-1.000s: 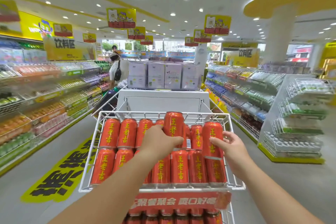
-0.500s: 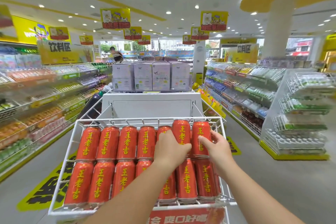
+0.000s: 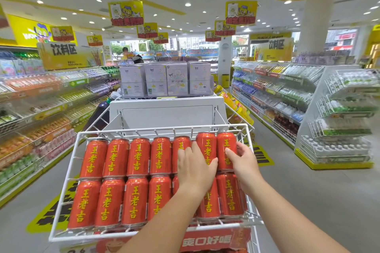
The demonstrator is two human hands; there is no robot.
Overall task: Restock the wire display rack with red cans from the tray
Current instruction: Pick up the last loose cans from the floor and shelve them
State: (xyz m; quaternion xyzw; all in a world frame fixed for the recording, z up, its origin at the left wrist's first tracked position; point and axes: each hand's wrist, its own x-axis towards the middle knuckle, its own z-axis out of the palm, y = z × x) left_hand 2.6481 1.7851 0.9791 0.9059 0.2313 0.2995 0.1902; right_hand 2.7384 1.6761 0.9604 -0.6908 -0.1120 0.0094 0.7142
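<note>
The white wire display rack [image 3: 67, 178] stands right in front of me, its top shelf filled with two rows of red cans [image 3: 115, 157] with yellow characters. My left hand [image 3: 194, 170] lies over the back row, with fingers and thumb around a red can [image 3: 206, 146] second from the right. Beside it, my right hand [image 3: 244, 162] grips the rightmost back-row can [image 3: 225, 144]. Both of these cans stand a little higher than their neighbours. My forearms hide part of the front row. No tray is in view.
A red label strip [image 3: 207, 240] runs under the shelf front. Behind the rack stands a white unit [image 3: 166, 115] topped with purple boxes [image 3: 166, 80]. Drink shelves [image 3: 41, 109] line the left aisle. Shelves [image 3: 273, 92] and a wire rack [image 3: 345, 121] line the right aisle.
My left hand has brought its raised can down into the back row. My right hand slid its can into the rightmost back spot. The view has moved closer to the rack.
</note>
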